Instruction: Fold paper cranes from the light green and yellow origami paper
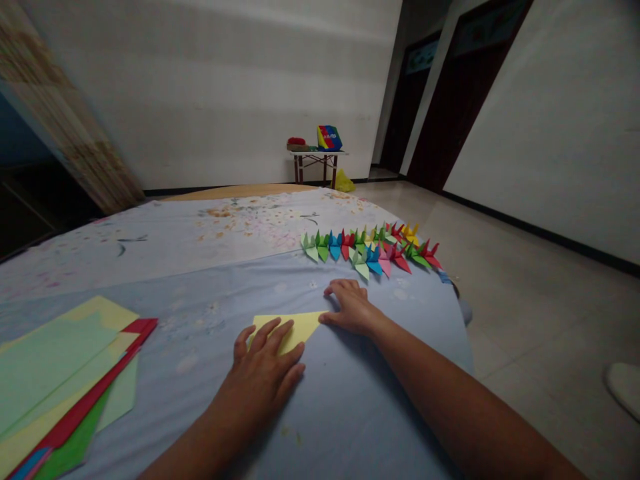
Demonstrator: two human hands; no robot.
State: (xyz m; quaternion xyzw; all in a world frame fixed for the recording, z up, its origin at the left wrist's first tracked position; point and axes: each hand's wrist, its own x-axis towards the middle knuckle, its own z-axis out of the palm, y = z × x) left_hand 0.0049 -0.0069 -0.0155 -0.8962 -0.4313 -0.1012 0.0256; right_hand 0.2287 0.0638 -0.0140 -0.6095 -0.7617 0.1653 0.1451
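Note:
A sheet of pale yellow folded paper (300, 328), roughly triangular where it shows, lies flat on the blue cloth in front of me. My left hand (267, 363) rests on it with fingers spread, covering its lower left part. At the paper's right corner, the thumb tip of my right hand (350, 308) touches the edge. The other fingers of that hand are bent and stand apart from the thumb, over the cloth. Beyond my right hand, several folded paper cranes (359, 245) in green, blue, red, pink and yellow stand in rows.
Loose coloured paper sheets (55, 363) lie in a pile at the left. A blue cloth (200, 373) and a floral cloth (165, 233) cover the round table, whose edge curves down at the right. A small table (320, 154) with a colourful box (329, 137) stands by the wall.

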